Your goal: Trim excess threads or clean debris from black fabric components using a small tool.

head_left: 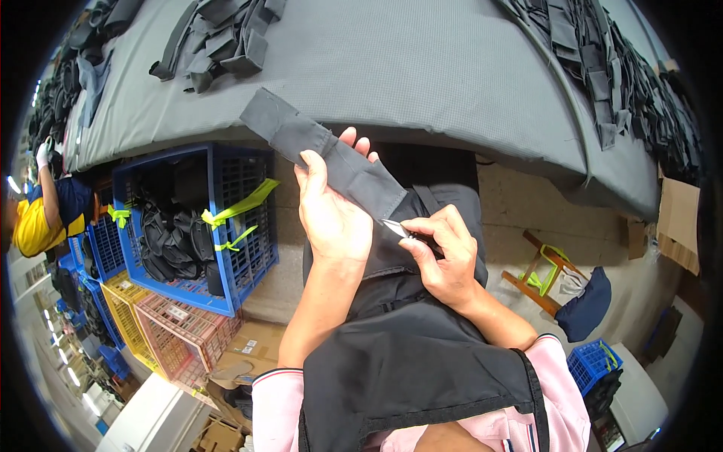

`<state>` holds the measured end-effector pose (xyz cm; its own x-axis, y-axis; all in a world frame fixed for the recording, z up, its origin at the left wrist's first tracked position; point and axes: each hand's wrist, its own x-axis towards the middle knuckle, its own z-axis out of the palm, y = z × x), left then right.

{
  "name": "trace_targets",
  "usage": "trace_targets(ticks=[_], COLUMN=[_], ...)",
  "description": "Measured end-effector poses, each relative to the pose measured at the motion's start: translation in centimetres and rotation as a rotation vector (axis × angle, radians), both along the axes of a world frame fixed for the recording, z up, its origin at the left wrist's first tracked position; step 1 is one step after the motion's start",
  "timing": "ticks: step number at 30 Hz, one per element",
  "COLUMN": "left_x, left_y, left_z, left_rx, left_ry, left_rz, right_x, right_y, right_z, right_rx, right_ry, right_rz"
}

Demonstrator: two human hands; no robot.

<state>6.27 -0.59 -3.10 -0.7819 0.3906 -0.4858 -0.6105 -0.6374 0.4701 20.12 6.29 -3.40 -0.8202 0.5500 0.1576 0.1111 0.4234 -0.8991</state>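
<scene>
mid-frame, the left hand (335,218) has its grip closed on a dark fabric strip (348,166), long axis slanting from upper left to lower right; the right hand (446,252), nearer the lower-right end, pinches a small silver-pointed tool (394,227) there.

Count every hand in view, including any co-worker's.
3: your left hand, holding the dark fabric strip; your right hand, gripping a pointed metal tool by its lower end; a co-worker's hand at the far left. More may be hidden.
</scene>
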Motion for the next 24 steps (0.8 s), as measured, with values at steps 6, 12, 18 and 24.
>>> trace_targets(ticks=[6,12,18,24], left_x=[-0.1,-0.8,-0.9,-0.8], left_y=[0.1,-1.1,-1.3,-1.3], left_z=[0.0,-0.8,-1.0,-0.4], left_rx=[0.018,0.147,0.223,0.355], left_ry=[-0.011,-0.11,-0.171,-0.232], left_rz=[-0.024,-0.079,-0.111,-0.179], right_x=[-0.5,0.7,0.4,-0.2], right_y=[0.5,2.0,2.7,2.4], right_z=[0.3,-0.2,-0.5,-0.4], right_rx=[0.015,-0.19,-0.18,-0.01], right_ry=[0.042,0.04,0.037,0.104], right_rz=[0.013,0.09,-0.049,-0.094])
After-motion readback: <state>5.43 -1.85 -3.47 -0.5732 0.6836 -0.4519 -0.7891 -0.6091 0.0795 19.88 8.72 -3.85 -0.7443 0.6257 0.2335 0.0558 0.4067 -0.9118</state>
